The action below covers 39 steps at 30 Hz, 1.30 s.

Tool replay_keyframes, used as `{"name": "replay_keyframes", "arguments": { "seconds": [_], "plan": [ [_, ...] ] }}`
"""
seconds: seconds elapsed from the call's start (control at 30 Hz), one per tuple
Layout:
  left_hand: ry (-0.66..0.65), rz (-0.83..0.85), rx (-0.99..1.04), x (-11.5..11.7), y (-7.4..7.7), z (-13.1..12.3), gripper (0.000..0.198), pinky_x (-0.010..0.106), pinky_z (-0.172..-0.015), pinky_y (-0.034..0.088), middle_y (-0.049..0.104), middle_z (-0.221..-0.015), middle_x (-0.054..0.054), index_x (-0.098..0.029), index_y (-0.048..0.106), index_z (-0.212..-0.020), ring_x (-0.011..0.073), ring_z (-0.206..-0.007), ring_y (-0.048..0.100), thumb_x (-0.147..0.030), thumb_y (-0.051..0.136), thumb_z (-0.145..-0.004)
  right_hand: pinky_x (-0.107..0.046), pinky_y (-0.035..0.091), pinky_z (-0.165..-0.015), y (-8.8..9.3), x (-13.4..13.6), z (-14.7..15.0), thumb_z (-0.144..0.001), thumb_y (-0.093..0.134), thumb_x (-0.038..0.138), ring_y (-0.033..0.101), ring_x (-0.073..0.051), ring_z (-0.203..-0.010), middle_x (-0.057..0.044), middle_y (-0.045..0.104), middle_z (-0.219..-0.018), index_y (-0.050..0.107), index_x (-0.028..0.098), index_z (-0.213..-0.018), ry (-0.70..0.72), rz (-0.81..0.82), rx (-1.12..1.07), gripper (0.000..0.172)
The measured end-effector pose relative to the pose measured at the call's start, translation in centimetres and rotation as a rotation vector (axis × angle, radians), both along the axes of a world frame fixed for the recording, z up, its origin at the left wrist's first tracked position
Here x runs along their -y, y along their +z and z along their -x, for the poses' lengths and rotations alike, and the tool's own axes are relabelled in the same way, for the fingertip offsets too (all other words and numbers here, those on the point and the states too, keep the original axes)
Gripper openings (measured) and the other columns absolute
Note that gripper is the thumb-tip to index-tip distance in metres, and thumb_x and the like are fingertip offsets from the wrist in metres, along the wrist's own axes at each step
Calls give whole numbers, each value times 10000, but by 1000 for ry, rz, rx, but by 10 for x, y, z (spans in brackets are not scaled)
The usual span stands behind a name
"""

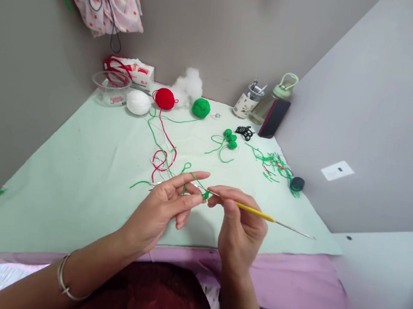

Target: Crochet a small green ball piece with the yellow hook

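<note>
Between the thumb and fingers of my left hand (172, 200) is pinched a small piece of green crochet (205, 195). Green yarn (197, 179) runs from it over my raised left index finger. My right hand (241, 225) grips a crochet hook (256, 211) with a yellow handle, its metal tip at the green piece. The hook's other metal end points out to the right. Behind my left hand lie tangled strands of red yarn (160, 161), with white and green ones among them. A green yarn ball (201, 108) and a red yarn ball (165, 99) sit farther back.
At the back stand a clear tub (110, 92), a white yarn ball (138, 102), white stuffing (190, 84), a pen cup (247, 103), a bottle (270, 99) and a phone (274, 119). Small green balls (233, 139), a black claw clip (245, 132) and yarn scraps (274, 161) lie right of centre.
</note>
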<state>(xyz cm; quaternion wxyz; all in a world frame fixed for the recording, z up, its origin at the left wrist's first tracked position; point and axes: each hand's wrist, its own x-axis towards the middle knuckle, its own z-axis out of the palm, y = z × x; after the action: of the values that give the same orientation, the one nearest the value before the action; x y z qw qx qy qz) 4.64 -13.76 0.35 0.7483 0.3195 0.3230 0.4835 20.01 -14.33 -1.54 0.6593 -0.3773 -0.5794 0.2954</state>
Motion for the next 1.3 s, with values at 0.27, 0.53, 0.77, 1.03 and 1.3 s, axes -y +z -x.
{"name": "replay_keyframes", "arguments": {
  "seconds": [0.27,0.53,0.77,1.03,1.3],
  "plan": [
    [-7,-4,-44,-2,2,1,422,193,-471,365,625,-848,-36,-244,808,-1232,6,-475,460,-264,898,-819,-339,636,-727,4,-2,-2,-1010,670,225,758,-185,-830,-40,835,-945,812,259,-995,14,-1,68,147],
    [25,-31,-81,-4,4,4,328,203,-468,367,641,-874,-18,-240,846,-1144,16,-487,453,-287,892,-822,-296,644,-641,4,3,-8,-1088,545,282,749,-142,-667,-33,825,-925,739,228,-1012,74,76,-74,215],
    [119,-124,-210,-4,4,5,356,211,-501,412,639,-815,-29,-237,825,-1189,49,-517,488,-270,869,-838,-353,688,-771,-2,15,-13,-1023,600,131,812,-215,-944,-78,834,-1097,708,284,-1314,-116,-337,541,347],
    [197,-115,-226,-8,5,7,393,207,-492,414,642,-824,-46,-223,804,-1189,31,-490,473,-266,901,-810,-367,693,-775,-14,14,-9,-965,667,50,796,-240,-1033,-95,819,-1169,665,307,-1440,-201,-438,669,541],
    [-52,72,46,-6,2,5,469,155,-439,335,562,-711,-68,-185,787,-1227,4,-455,380,-266,924,-786,-369,684,-790,-22,11,-9,-975,668,92,779,-234,-1002,-70,783,-1121,720,340,-1378,-274,-451,692,476]
  ]
}}
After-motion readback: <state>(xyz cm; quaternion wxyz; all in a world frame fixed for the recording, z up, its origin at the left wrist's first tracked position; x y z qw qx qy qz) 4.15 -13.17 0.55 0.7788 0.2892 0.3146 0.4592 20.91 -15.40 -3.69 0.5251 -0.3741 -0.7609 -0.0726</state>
